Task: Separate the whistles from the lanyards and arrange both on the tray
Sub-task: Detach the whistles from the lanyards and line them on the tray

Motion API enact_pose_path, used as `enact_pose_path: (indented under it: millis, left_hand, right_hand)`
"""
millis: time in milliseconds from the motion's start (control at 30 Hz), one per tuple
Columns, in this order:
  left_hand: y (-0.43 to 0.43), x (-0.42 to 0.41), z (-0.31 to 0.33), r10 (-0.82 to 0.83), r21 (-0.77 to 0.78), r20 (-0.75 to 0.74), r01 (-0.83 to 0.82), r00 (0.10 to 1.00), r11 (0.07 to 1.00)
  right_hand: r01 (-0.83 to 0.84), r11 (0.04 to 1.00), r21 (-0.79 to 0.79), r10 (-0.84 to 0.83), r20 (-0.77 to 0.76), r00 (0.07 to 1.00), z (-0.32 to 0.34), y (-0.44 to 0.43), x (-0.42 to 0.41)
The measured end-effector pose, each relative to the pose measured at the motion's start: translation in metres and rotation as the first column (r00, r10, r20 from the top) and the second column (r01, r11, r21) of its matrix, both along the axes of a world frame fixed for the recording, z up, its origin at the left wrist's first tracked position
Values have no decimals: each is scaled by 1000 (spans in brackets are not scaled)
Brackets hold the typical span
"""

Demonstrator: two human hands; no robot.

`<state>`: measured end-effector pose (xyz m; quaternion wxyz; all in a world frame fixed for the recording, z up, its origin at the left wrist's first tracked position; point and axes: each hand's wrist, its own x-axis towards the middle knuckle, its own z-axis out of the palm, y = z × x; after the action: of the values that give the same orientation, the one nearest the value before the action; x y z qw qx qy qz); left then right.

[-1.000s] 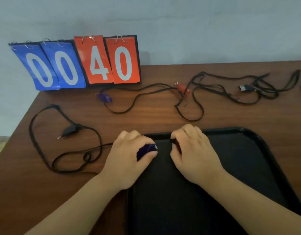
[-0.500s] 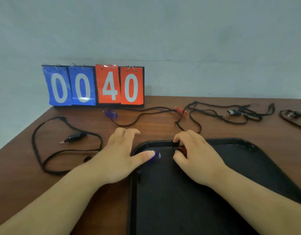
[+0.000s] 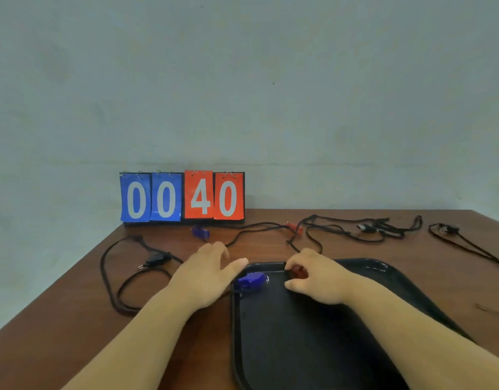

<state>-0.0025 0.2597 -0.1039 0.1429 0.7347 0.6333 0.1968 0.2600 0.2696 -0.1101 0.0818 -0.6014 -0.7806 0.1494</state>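
Note:
A black tray [image 3: 363, 264] lies on the brown table in front of me. A loose blue whistle [image 3: 251, 280] rests in the tray's far left corner. My left hand [image 3: 206, 274] hovers just left of it, fingers apart and holding nothing. My right hand [image 3: 318, 277] is at the tray's far edge, its thumb and fingers curled around a red whistle [image 3: 299, 273]. Further back, a blue whistle [image 3: 200, 232], a red whistle [image 3: 294, 228] and a dark whistle [image 3: 366, 228] remain on black lanyards. An empty lanyard with a clip [image 3: 155, 260] lies at left.
A flip scoreboard [image 3: 183, 197] reading 00 40 stands at the table's back edge against the wall. Another lanyard with a small whistle [image 3: 448, 228] trails along the far right. Tangled cords [image 3: 327, 229] cross the table behind the tray.
My left hand let go of the blue whistle, which now lies on the tray, and drew back leftward with fingers spread. My head tilted up. The right hand stayed at the tray's edge.

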Motion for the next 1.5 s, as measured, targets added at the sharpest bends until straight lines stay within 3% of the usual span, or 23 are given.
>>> enact_pose_path:
  millis: [67,167,333,467,600,700,800,867,1033,1233,1500]
  left_hand:
    - [-2,7,-2,-123,5,44,123,991,992]
    - [4,14,-8,-256,-1,-66,256,965,967]
    - [15,16,-12,-268,18,-125,273,955,962]
    - [11,26,-8,-205,91,142,193,969,977]
    - [9,35,-5,-103,69,433,81,896,994]
    - [5,36,-3,-166,47,511,166,843,985]
    - [2,37,-4,-272,-44,334,303,902,952]
    - [3,36,-7,-286,-25,226,299,931,954]
    - [8,27,-1,-155,59,320,143,935,988]
    - [2,35,-3,-282,21,188,283,941,959]
    - [1,39,-2,-317,49,132,313,939,949]
  right_hand:
    - [13,999,36,-10,-68,998,-7,-6,6]
    - [7,999,35,-3,-103,995,-9,-7,11]
    - [-10,1000,10,11,-50,999,0,-6,14]
    - [-15,1000,15,16,-53,998,1,-3,15]
    - [-41,999,22,42,-56,998,-1,-4,15]
    - [-54,998,37,56,-48,997,-1,-5,15]
    - [-54,998,36,55,-36,998,1,-6,14]
    - [-56,997,44,57,-30,998,1,-6,14]
    - [-44,997,59,49,-73,996,0,-7,13]
    - [-22,978,206,112,-436,893,8,-17,-7]
    - [1,983,184,85,-461,883,12,-20,-9]
